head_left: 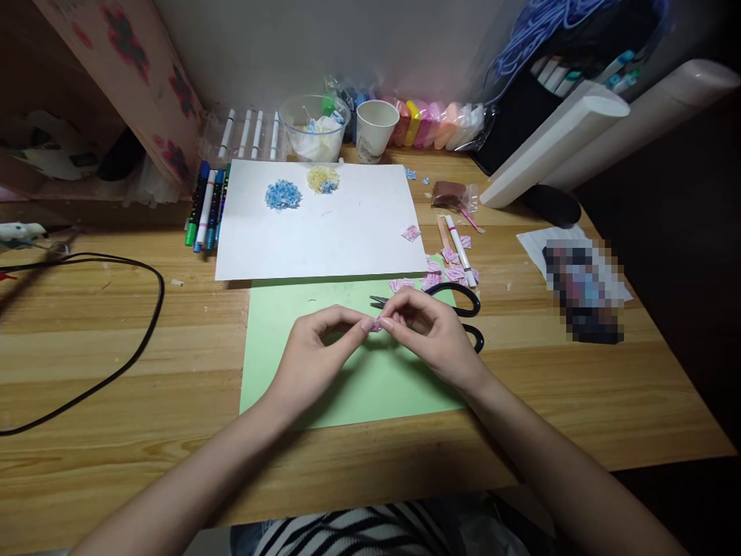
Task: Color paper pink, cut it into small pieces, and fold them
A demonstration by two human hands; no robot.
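Observation:
My left hand (pixel 316 351) and my right hand (pixel 431 332) meet over a green paper sheet (pixel 289 324), fingertips pinched together on a small pink paper scrap (pixel 376 326). Black-handled scissors (pixel 463 309) lie just behind my right hand. More pink paper scraps (pixel 443 266) are scattered near the scissors, beside a white pen (pixel 460 247). A white paper sheet (pixel 324 232) beyond the green one carries a blue shredded pile (pixel 283 194) and a yellow shredded pile (pixel 322 178).
Markers (pixel 205 205) lie left of the white sheet. A clear bowl (pixel 313 127), a paper cup (pixel 375 130) and coloured clay packs (pixel 440 123) line the back wall. A black cable (pixel 116 371) loops across the left of the wooden desk (pixel 86 432). A white lamp (pixel 556 147) rests at right.

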